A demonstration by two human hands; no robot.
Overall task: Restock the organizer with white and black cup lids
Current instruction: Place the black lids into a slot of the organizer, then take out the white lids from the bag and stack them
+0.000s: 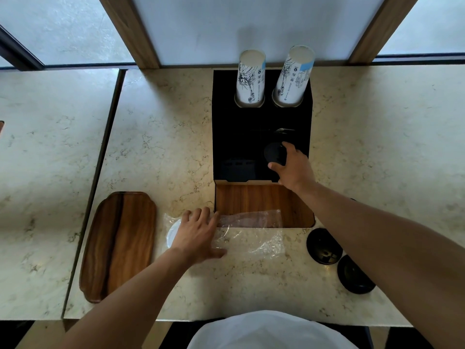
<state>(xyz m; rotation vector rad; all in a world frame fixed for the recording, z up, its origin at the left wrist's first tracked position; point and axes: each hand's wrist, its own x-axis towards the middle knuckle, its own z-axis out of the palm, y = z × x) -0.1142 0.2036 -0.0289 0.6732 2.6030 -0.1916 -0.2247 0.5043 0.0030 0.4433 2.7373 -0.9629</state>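
Right hand (293, 170) was at 1 o'clock from frame centre, its grip closed round a round black plastic cup lid (275, 153), thumb on the near edge and fingertips on the far edge, holding it over the right-hand slot of the black box-shaped organizer (226, 122). Whether the lid touched the slot floor, cannot tell; too dark. Left hand (198, 233) lay flat at 8 o'clock on the clear crinkled plastic sleeve (254, 235), its grip open and pressing, not pinching, with a round white plastic lid (172, 234) showing under it. Two more loose black lids (323, 245) sat on the pale marble counter (163, 147) at 4 o'clock. To do it well, probably: keep the lid level, centre it over the slot, lower before letting go.
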